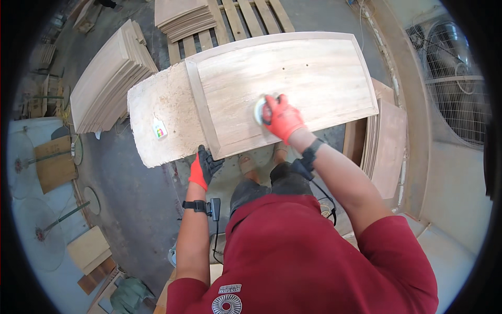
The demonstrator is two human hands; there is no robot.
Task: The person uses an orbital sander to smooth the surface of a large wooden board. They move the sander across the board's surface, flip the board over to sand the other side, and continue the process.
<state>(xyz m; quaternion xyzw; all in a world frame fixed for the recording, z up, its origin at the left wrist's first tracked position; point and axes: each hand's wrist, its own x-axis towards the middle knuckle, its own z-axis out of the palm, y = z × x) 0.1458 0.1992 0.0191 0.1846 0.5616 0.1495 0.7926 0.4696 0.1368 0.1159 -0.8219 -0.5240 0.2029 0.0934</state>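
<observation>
A framed wooden panel (251, 68) with a slightly curved outline lies across a rough, pale board (151, 99). My right hand (285, 118), in a red glove, is closed around a round, white-rimmed hand tool (259, 111) on the panel's face. The glove hides much of the tool, so its exact kind is unclear. At the panel's near left corner is my left hand (205, 166), in a red and black glove. Its thumb stands apart from its fingers, which are against the edge. A small white bottle with a coloured label (159, 129) rests on the rough board.
Curved wooden panels stand stacked (107, 78) at the left, with more panels (185, 15) on a slatted pallet (243, 18) at the back. Panels lean (387, 141) by the right wall, below a caged fan (455, 78). Round-based stands (57, 222) are at far left.
</observation>
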